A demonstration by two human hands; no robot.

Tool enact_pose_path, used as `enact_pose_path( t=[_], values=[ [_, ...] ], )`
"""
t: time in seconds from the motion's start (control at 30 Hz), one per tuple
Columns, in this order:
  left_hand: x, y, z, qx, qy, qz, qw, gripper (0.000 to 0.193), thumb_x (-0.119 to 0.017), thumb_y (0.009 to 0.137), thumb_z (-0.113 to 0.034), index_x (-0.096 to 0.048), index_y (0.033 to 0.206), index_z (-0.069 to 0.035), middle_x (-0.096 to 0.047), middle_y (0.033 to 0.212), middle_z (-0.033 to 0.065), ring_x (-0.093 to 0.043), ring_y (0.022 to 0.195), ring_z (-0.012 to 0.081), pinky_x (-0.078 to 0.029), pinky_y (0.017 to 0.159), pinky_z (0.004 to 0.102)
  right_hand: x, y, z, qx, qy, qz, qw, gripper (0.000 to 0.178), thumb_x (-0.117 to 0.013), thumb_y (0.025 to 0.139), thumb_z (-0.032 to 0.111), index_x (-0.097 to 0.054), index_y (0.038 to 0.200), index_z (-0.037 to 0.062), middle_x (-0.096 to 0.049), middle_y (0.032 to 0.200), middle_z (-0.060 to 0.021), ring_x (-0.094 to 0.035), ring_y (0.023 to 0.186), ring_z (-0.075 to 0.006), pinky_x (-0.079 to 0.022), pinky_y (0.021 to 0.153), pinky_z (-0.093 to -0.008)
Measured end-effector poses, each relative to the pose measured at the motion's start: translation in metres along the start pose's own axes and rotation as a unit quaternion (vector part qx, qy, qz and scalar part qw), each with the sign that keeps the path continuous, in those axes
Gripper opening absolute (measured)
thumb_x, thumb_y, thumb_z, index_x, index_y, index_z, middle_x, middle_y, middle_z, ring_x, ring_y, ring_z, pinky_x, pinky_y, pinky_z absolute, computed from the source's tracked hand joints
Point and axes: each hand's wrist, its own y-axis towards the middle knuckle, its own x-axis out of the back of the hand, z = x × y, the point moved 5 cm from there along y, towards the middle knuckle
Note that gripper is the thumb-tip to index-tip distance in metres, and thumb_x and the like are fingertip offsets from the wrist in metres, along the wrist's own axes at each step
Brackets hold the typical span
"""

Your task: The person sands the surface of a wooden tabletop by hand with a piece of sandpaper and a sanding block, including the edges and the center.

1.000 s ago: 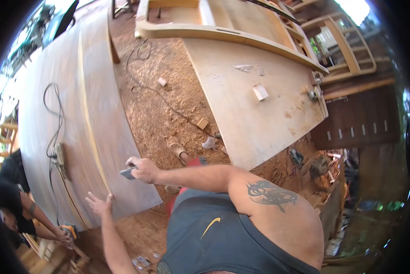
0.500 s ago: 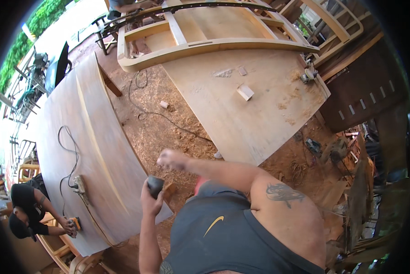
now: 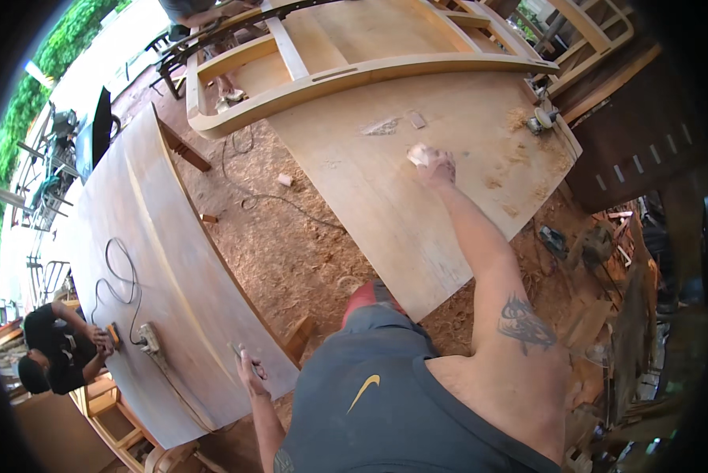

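My right hand [image 3: 437, 167] reaches far out over the pale plywood panel [image 3: 385, 205] on the right, fingers closed on a small pale wooden block [image 3: 417, 153]. My left hand [image 3: 251, 368] hangs low at the near edge of the large brownish panel [image 3: 173, 260] on the left. It grips a small dark block [image 3: 240, 352], mostly hidden by the fingers. Sawdust-covered ground [image 3: 291, 244] lies between the two panels.
Another person [image 3: 50, 359] crouches at the lower left with an orange sander [image 3: 114, 334] on the left panel, beside a power strip [image 3: 150, 339] and its cable [image 3: 121, 272]. A wooden frame [image 3: 346, 75] lies behind the right panel. Tools and scrap are piled at the right [image 3: 583, 252].
My right arm has stretched out from above the ground to the pale block on the right panel. My left hand has dropped with the dark block to the left panel's near edge.
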Motion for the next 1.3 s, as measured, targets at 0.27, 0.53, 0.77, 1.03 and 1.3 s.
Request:
enact_pose_path(
  t=[0.27, 0.53, 0.77, 1.03, 1.3],
  values=[
    [-0.020, -0.004, -0.020, -0.015, -0.042, 0.012, 0.999, 0.073, -0.045, 0.106, -0.061, -0.044, 0.153, -0.004, -0.055, 0.080, 0.0037, -0.043, 0.051, 0.0074, -0.038, 0.044, 0.0234, -0.022, -0.014, 0.045, 0.076, -0.010, -0.107, 0.991, 0.055, -0.076, 0.082, 0.030, -0.057, 0.129, 0.0093, -0.064, 0.124, -0.0188, -0.056, 0.122, -0.0395, -0.045, 0.104, -0.0485],
    [-0.012, -0.013, -0.004, -0.025, -0.148, 0.001, 0.989, 0.070, -0.047, 0.105, -0.058, -0.045, 0.150, -0.004, -0.068, 0.099, 0.0121, -0.064, 0.070, 0.0151, -0.049, 0.062, 0.0268, 0.001, -0.033, 0.096, 0.065, 0.195, -0.130, 0.970, 0.044, -0.073, 0.089, 0.031, -0.060, 0.123, 0.0052, -0.071, 0.108, -0.0208, -0.068, 0.100, -0.0370, -0.054, 0.092, -0.0474],
    [-0.037, -0.025, -0.037, -0.051, -0.234, 0.050, 0.970, 0.068, -0.045, 0.101, -0.051, -0.046, 0.149, -0.003, -0.067, 0.116, 0.0181, -0.065, 0.090, 0.0228, -0.050, 0.076, 0.0329, 0.004, -0.111, 0.214, -0.058, 0.839, 0.395, 0.369, 0.053, -0.037, 0.106, 0.036, -0.058, 0.136, -0.0028, -0.073, 0.114, -0.0256, -0.072, 0.090, -0.0344, -0.058, 0.080, -0.0449],
    [-0.048, -0.028, -0.052, -0.046, -0.249, 0.099, 0.962, 0.064, -0.032, 0.104, -0.046, -0.053, 0.141, 0.002, -0.068, 0.125, 0.0206, -0.069, 0.097, 0.0296, -0.057, 0.084, 0.0417, 0.040, -0.206, 0.304, -0.019, 0.792, 0.550, 0.265, 0.060, -0.035, 0.105, 0.039, -0.055, 0.142, -0.0038, -0.070, 0.118, -0.0296, -0.071, 0.087, -0.0363, -0.057, 0.077, -0.0476],
    [-0.056, -0.040, -0.058, -0.080, -0.286, 0.005, 0.955, 0.057, -0.034, 0.107, -0.042, -0.058, 0.136, 0.002, -0.068, 0.128, 0.0170, -0.067, 0.116, 0.0281, -0.053, 0.102, 0.0410, 0.068, -0.262, 0.340, 0.148, 0.681, 0.506, 0.508, 0.049, -0.054, 0.105, 0.028, -0.050, 0.142, -0.0035, -0.067, 0.119, -0.0222, -0.071, 0.093, -0.0251, -0.059, 0.083, -0.0375]
  ],
)
